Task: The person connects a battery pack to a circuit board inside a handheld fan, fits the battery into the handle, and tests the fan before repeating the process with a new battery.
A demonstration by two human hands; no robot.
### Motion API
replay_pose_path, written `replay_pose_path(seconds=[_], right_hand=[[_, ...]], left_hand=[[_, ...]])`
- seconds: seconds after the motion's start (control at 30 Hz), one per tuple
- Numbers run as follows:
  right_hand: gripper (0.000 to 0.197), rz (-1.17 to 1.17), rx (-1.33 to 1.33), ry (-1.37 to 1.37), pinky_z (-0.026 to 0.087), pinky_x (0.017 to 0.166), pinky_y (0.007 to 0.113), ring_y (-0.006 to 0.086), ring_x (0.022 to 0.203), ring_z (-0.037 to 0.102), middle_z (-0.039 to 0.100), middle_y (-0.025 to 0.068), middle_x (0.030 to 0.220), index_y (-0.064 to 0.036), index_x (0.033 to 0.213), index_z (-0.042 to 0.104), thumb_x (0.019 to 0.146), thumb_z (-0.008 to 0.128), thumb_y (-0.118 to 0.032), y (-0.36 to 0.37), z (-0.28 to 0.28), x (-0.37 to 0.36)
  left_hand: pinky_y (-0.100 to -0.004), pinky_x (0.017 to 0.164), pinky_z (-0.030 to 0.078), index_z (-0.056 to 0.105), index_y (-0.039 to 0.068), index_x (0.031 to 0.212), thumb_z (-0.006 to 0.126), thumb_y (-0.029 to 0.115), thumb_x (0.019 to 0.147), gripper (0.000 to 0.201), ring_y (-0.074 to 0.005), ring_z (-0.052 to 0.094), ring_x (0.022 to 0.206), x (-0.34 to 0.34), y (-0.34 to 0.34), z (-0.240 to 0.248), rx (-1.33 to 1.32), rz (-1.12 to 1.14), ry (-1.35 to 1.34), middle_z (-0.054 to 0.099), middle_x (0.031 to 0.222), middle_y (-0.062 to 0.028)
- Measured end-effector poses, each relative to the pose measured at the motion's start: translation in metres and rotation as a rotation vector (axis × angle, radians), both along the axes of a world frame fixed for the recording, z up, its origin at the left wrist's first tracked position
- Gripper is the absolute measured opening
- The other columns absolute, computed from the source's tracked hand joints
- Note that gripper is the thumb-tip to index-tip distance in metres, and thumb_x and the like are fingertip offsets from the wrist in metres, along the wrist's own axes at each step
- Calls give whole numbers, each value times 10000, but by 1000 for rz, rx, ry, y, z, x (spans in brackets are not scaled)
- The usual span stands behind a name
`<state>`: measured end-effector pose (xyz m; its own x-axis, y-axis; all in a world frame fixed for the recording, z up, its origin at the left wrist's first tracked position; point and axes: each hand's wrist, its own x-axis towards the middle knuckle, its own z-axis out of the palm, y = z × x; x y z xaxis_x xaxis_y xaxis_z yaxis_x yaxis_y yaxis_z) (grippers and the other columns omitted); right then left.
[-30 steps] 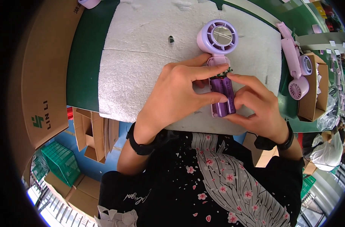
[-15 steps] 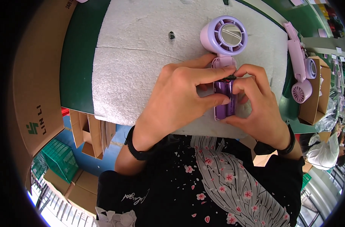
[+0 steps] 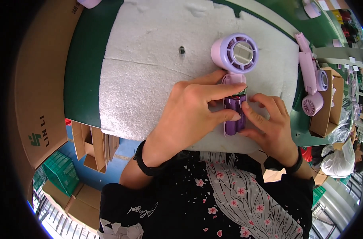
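A handheld fan in lilac and pink lies on the white foam sheet, its round head away from me. Its handle casing is open, and purple cylindrical batteries lie side by side in it. Above them shows part of a green circuit board with thin red wire. My left hand is closed round the handle, index finger over the board and thumb on the batteries. At the handle's right side, my right hand touches the batteries with index finger and thumb; its other fingers are bent and raised.
The foam sheet covers much of the green table. A small dark piece lies on it. On the right are more pink fan parts and an open cardboard box. A large carton stands left, with a green crate below.
My right hand's fingers have moved off the circuit board and opened somewhat, with the index finger now on the batteries. The left hand keeps its hold. The whole view has shifted slightly.
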<state>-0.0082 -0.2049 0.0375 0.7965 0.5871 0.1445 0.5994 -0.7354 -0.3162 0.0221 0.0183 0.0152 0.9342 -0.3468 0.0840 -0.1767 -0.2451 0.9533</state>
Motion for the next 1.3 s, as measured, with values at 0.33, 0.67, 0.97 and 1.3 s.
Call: replay_pose_path(seconds=[0.33,0.67,0.97,1.3], right_hand=[[220,50,319,184,529,683,337,283,805,640,637,128,989,6,944,684,738,760,13,19,-1,34],[223,151,273,109,540,682,350,289,803,650,642,115,955,8,950,695,734,736,44,18,1,29],[485,225,54,68,555,775,386,329,933,632,617,135,1124,49,1111,651,672,814,-80,17,17,16],[667,-16,-3,-36,521,925,422,372,1125,599,551,200,1336,65,1239,578,671,839,-169,13,-1,36]], left_hand=[[-319,770,589,710,55,1136,883,80,608,556,-283,725,912,-6,2,-11,-36,-10,-56,684,1167,-166],[-346,806,588,709,51,1137,885,100,615,553,-319,712,924,-8,-1,-16,-17,-20,-65,681,1150,-171],[-360,828,584,694,70,1177,867,62,633,572,-315,696,986,-11,3,-17,-51,-43,-67,641,1221,-172],[-327,751,577,621,99,1285,852,1,640,692,-256,673,904,-9,1,-10,4,105,-124,637,1211,-149]])
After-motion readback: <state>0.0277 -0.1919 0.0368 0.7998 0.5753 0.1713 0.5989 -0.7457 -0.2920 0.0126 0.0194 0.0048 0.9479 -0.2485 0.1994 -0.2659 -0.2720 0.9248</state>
